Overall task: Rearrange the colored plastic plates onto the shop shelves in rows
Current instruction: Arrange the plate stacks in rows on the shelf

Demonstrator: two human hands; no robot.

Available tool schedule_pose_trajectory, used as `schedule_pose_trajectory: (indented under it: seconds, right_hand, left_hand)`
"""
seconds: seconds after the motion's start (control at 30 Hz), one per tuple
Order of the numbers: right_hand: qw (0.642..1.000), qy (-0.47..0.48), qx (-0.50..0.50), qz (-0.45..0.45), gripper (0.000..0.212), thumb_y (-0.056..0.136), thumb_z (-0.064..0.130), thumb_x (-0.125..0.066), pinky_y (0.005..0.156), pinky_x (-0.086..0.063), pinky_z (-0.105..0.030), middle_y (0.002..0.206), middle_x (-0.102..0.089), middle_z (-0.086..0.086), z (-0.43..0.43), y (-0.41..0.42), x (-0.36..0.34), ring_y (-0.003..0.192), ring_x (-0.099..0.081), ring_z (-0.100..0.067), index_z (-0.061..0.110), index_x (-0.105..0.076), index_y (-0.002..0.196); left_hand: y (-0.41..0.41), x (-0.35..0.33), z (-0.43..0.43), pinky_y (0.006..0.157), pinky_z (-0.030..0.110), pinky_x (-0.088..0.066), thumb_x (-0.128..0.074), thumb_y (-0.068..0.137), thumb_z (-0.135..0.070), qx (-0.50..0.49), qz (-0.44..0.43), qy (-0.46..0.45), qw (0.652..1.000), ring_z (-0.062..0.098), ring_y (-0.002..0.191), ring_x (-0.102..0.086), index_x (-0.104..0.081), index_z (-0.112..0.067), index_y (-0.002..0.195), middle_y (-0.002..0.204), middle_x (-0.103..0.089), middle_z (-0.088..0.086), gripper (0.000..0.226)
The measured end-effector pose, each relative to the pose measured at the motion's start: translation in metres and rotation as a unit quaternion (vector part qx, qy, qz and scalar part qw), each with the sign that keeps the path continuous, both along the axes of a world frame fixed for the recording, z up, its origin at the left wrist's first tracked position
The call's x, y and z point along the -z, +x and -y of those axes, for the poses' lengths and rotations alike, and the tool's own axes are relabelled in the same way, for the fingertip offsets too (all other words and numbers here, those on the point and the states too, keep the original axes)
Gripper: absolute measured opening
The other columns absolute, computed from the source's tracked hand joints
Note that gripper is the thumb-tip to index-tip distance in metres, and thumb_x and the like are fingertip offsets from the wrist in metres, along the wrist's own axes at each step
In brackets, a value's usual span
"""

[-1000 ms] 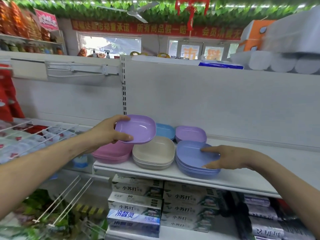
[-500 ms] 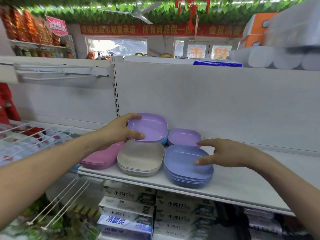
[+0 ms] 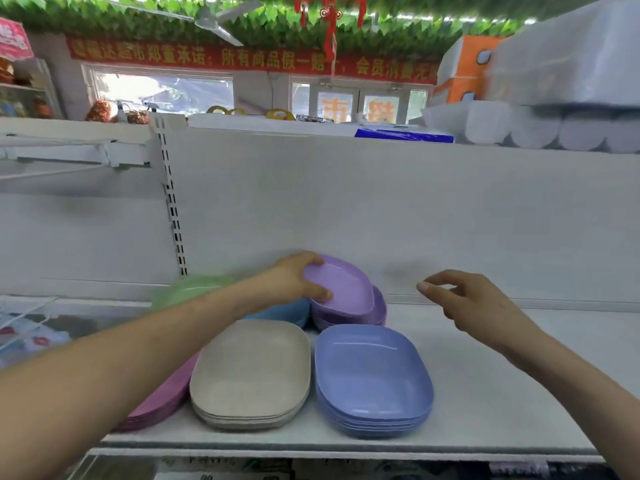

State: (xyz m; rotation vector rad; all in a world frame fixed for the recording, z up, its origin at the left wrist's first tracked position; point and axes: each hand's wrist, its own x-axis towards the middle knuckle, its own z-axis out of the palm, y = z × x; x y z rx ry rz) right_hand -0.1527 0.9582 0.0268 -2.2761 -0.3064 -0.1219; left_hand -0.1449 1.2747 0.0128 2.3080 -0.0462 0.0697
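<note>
My left hand [image 3: 296, 278] grips the left edge of a lilac plate [image 3: 341, 289] and holds it tilted just over the lilac stack [image 3: 379, 308] at the back of the white shelf [image 3: 485, 393]. My right hand [image 3: 464, 299] hovers over the shelf to the right of that stack, fingers loosely curled, holding nothing. In the front row sit a beige stack [image 3: 251, 372] and a periwinkle blue stack [image 3: 372, 379]. A pink stack [image 3: 162, 400] lies partly under my left forearm. A light blue stack [image 3: 287, 311] and a green plate [image 3: 188, 291] are behind, mostly hidden.
The shelf's back panel [image 3: 381, 209] rises right behind the plates. Bare shelf surface stretches to the right of the stacks. A wire rack [image 3: 31, 323] with packaged goods is at the left. White rolls and boxes [image 3: 554, 98] sit on top of the unit.
My left hand carried the lilac plate right and back, down over the lilac stack. My right hand lifted off the blue stack and moved right. The camera moved closer and higher.
</note>
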Motion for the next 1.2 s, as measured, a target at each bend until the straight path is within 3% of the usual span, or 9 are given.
schedule_pose_trajectory:
  seconds: [0.07,0.23,0.33,0.47,0.67,0.83,0.93,1.07,1.2]
  right_hand:
    - [1.000,0.015,0.025,0.002,0.028,0.094,0.057,-0.064,0.069,-0.047,-0.031,0.072,-0.064,0.010,0.002,0.000,0.000,0.067,-0.058,-0.008,0.032,-0.074,0.100]
    - [0.998,0.028,0.056,0.004,0.026,0.095,0.056,-0.064,0.064,-0.042,-0.029,0.059,-0.059,0.013,0.004,-0.003,0.002,0.054,-0.052,-0.004,0.032,-0.075,0.097]
    - [0.997,0.043,0.062,-0.006,0.026,0.095,0.055,-0.064,0.064,-0.041,-0.028,0.054,-0.059,0.017,0.004,-0.005,0.001,0.054,-0.051,-0.004,0.032,-0.075,0.096]
    - [0.996,0.046,0.070,0.000,0.026,0.095,0.055,-0.063,0.063,-0.042,-0.028,0.055,-0.059,0.017,-0.001,-0.007,0.001,0.050,-0.051,-0.003,0.032,-0.075,0.095]
    - [0.996,0.038,0.080,-0.002,0.028,0.095,0.057,-0.064,0.062,-0.041,-0.027,0.063,-0.059,0.011,-0.003,-0.006,0.006,0.048,-0.049,-0.002,0.031,-0.075,0.095]
    - [0.997,0.036,0.068,-0.005,0.028,0.095,0.058,-0.063,0.062,-0.041,-0.027,0.066,-0.060,0.010,0.013,0.000,0.008,0.047,-0.051,0.001,0.033,-0.074,0.095]
    - [0.997,0.035,0.068,-0.003,0.028,0.095,0.058,-0.062,0.062,-0.042,-0.027,0.067,-0.060,0.010,0.037,0.004,0.007,0.049,-0.052,0.000,0.033,-0.074,0.094]
    - [0.997,0.030,0.068,-0.005,0.030,0.095,0.059,-0.062,0.063,-0.040,-0.026,0.068,-0.059,0.011,0.092,0.005,0.005,0.052,-0.051,-0.001,0.032,-0.074,0.092]
    - [0.997,-0.009,0.080,0.008,0.032,0.096,0.059,-0.061,0.066,-0.045,-0.028,0.071,-0.062,0.010,0.183,-0.003,0.001,0.073,-0.063,-0.012,0.030,-0.073,0.087]
  left_hand:
    - [0.010,0.004,0.005,0.094,0.024,-0.041,-0.084,0.084,-0.034,0.019,-0.006,0.044,0.999,0.015,0.124,-0.049,-0.046,-0.026,0.149,0.142,-0.047,-0.007,0.076]
    - [0.025,0.012,0.011,0.111,0.032,-0.039,-0.082,0.079,-0.054,0.049,-0.027,0.196,0.979,0.019,0.140,-0.043,-0.042,-0.029,0.155,0.158,-0.042,-0.006,0.089]
    - [0.026,0.012,0.015,0.114,0.036,-0.038,-0.073,0.080,-0.068,0.060,-0.040,0.285,0.956,0.022,0.144,-0.041,-0.041,-0.032,0.156,0.160,-0.040,-0.007,0.090]
    - [0.028,0.014,0.015,0.113,0.038,-0.041,-0.065,0.079,-0.078,0.076,-0.061,0.323,0.942,0.023,0.143,-0.043,-0.044,-0.033,0.154,0.158,-0.044,-0.007,0.089]
    - [0.034,0.016,0.017,0.107,0.043,-0.047,-0.055,0.078,-0.086,0.085,-0.064,0.383,0.918,0.027,0.130,-0.052,-0.060,-0.030,0.137,0.139,-0.060,-0.002,0.082]
    - [0.039,0.011,0.021,0.107,0.044,-0.046,-0.063,0.068,-0.086,0.068,-0.060,0.369,0.925,0.025,0.131,-0.049,-0.064,-0.030,0.134,0.138,-0.061,-0.003,0.086]
    - [0.044,0.004,0.035,0.105,0.039,-0.043,-0.065,0.078,-0.075,0.047,0.011,0.332,0.942,0.023,0.129,-0.044,-0.062,-0.034,0.135,0.124,-0.058,-0.002,0.070]
    - [0.047,-0.010,0.093,0.088,0.033,-0.044,-0.067,0.091,-0.051,0.038,0.141,0.252,0.957,0.019,0.103,-0.052,-0.069,-0.029,0.120,0.102,-0.053,-0.003,0.037]
    - [0.052,-0.018,0.196,0.087,0.035,-0.050,-0.068,0.093,-0.044,0.072,0.161,0.223,0.959,0.010,0.083,-0.056,-0.072,-0.028,0.110,0.094,-0.056,-0.005,0.024]
